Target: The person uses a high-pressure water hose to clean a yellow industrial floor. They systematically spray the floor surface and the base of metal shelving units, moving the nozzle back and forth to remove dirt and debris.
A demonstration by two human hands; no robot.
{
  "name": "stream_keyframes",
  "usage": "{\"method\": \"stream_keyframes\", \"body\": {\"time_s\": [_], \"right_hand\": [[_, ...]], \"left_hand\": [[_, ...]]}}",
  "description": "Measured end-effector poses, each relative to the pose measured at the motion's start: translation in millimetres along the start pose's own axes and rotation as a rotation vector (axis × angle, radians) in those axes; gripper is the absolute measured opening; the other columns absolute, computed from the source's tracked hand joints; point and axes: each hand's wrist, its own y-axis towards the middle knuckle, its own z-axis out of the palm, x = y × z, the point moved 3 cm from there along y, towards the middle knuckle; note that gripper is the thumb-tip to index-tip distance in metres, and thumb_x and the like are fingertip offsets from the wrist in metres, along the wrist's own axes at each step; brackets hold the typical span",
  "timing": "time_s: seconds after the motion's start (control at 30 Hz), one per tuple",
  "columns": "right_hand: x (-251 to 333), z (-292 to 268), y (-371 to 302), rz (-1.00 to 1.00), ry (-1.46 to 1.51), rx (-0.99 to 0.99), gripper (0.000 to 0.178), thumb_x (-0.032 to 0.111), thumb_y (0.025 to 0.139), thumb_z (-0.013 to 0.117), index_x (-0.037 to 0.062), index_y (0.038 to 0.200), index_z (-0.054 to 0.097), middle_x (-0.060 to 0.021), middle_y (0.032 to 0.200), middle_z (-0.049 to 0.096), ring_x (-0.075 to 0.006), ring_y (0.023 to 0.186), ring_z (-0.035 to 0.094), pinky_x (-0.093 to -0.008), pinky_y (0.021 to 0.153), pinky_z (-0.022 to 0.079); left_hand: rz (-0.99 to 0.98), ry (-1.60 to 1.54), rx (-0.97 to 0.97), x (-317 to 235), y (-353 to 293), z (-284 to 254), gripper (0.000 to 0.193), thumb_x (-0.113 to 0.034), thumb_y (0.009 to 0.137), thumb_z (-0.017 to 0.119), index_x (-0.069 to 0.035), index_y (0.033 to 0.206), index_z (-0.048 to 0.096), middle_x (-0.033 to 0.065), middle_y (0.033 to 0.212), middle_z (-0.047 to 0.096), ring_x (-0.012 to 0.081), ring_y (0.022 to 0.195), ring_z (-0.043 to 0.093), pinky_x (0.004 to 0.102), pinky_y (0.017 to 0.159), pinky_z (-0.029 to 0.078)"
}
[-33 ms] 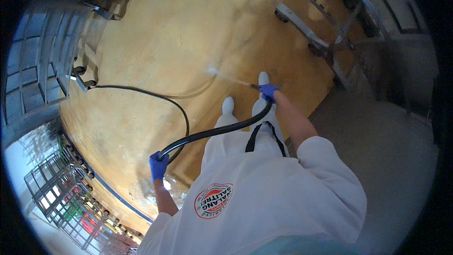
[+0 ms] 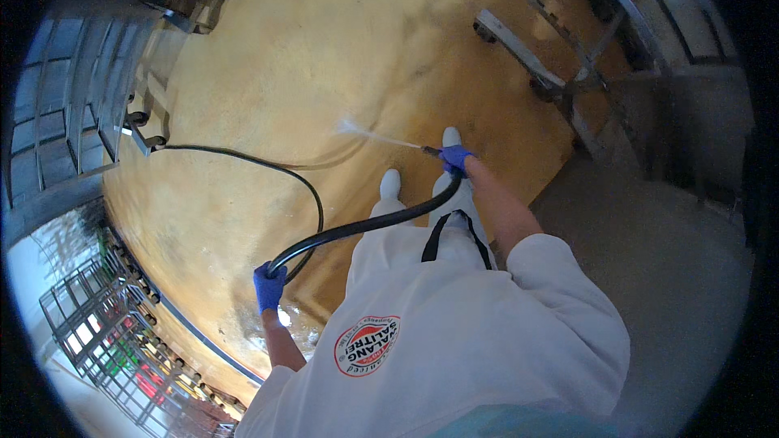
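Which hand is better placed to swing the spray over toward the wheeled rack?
Right, probably. The right hand grips the nozzle where the jet leaves, and the rack stands on that side. The left hand only holds the hose further back.

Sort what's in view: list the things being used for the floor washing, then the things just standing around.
In use:
- right hand on the spray nozzle
- left hand gripping the black hose
- water jet hitting the yellow floor

Standing around:
- wheeled metal frame, upper right
- metal racks, left
- wire crates, lower left
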Motion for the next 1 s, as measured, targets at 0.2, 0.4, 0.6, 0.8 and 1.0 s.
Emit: {"method": "stream_keyframes", "body": {"time_s": [0.2, 0.4, 0.6, 0.8, 1.0], "right_hand": [[-27.9, -155.0, 60.1, -0.144, -0.025, -0.657, 0.014, 0.016, 0.084, 0.050, 0.0084, 0.089, 0.059, -0.0055, 0.054, 0.051, -0.0170, 0.041, 0.048, -0.0331, 0.037, 0.037], [67.2, -164.6, 19.3, -0.330, 0.128, -0.428, 0.016, 0.014, 0.084, 0.047, 0.0101, 0.096, 0.058, -0.0038, 0.054, 0.048, -0.0165, 0.039, 0.046, -0.0318, 0.036, 0.036], [92.3, -191.1, 25.6, -0.281, 0.093, -0.398, 0.013, 0.011, 0.084, 0.047, 0.0058, 0.089, 0.058, -0.0099, 0.059, 0.053, -0.0207, 0.042, 0.053, -0.0349, 0.038, 0.042], [93.3, -223.0, 56.3, -0.242, 0.334, -0.500, 0.013, 0.013, 0.084, 0.049, 0.0084, 0.094, 0.057, -0.0079, 0.063, 0.053, -0.0203, 0.042, 0.051, -0.0350, 0.036, 0.042], [190.4, -230.8, 47.2, -0.175, 0.735, -0.641, 0.017, 0.013, 0.085, 0.050, 0.0108, 0.099, 0.058, -0.0066, 0.059, 0.049, -0.0192, 0.040, 0.046, -0.0344, 0.035, 0.040]], "left_hand": [[0.113, 0.122, -0.096, -91.5, -5.4, 42.9, 0.021, -0.012, 0.068, 0.072, -0.003, 0.062, 0.054, -0.0010, 0.052, 0.044, 0.0087, 0.050, 0.036, 0.0295, 0.045, 0.033], [0.040, 0.077, -0.154, -113.5, -65.0, 86.0, 0.027, -0.015, 0.068, 0.071, -0.004, 0.058, 0.050, 0.0072, 0.049, 0.038, 0.0122, 0.048, 0.033, 0.0325, 0.044, 0.030], [0.025, 0.111, -0.178, -144.3, -74.7, 89.4, 0.025, -0.014, 0.066, 0.071, -0.004, 0.058, 0.050, 0.0077, 0.050, 0.039, 0.0119, 0.049, 0.033, 0.0325, 0.045, 0.031], [0.068, 0.223, -0.191, -175.6, -47.5, 94.6, 0.024, -0.014, 0.067, 0.072, -0.003, 0.060, 0.052, 0.0061, 0.049, 0.040, 0.0101, 0.050, 0.034, 0.0326, 0.045, 0.032], [-0.109, 0.009, -0.186, -188.8, -9.3, 95.5, 0.022, -0.013, 0.068, 0.072, -0.002, 0.062, 0.054, -0.0003, 0.051, 0.043, 0.0088, 0.051, 0.036, 0.0298, 0.046, 0.033]]}}
